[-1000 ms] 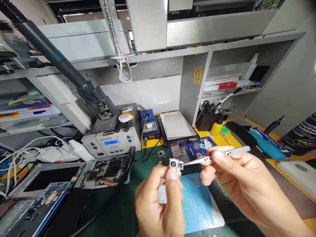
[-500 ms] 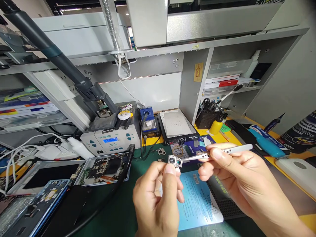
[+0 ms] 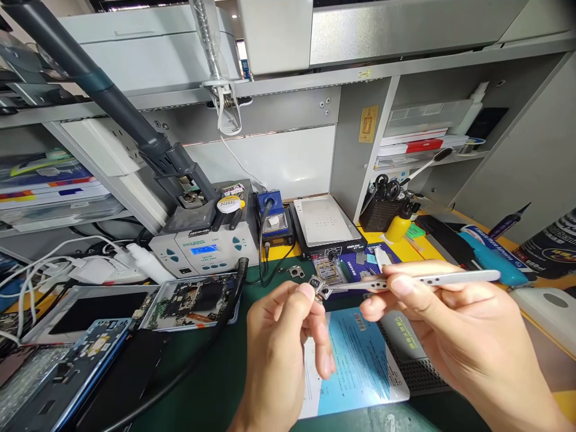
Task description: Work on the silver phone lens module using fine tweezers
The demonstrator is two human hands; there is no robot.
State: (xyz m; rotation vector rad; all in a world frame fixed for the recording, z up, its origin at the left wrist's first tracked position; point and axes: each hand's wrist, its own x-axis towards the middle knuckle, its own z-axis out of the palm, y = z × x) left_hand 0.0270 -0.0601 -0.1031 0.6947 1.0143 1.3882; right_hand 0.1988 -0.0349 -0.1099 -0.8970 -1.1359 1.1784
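Between the thumb and fingers of my left hand point(image 3: 285, 342) is a small phone camera module point(image 3: 324, 293), tilted, with its square metal housing facing up. My thumb covers part of it. My right hand point(image 3: 443, 318) is closed around metal tweezers point(image 3: 454, 278), held almost level. Their thin tips point left and meet the module's right edge; whether they grip it or only touch it I cannot tell. Under both hands lies a blue and white printed sheet point(image 3: 355, 360). A similar small metal camera part point(image 3: 296, 272) rests on the green mat just beyond my left hand.
A hot-air station point(image 3: 202, 249) stands behind on the left, its black hose point(image 3: 225, 324) crossing the mat. Opened phone parts point(image 3: 193, 303) and a blue phone frame point(image 3: 85, 372) lie left. A heating plate point(image 3: 326, 225), a yellow bottle point(image 3: 398, 225) and a tool holder point(image 3: 380, 207) stand at the back.
The camera module has turned and tilted in my left fingers, and my thumb now lies over its left side. The tweezers have swung closer to level, with my right hand slightly further right.
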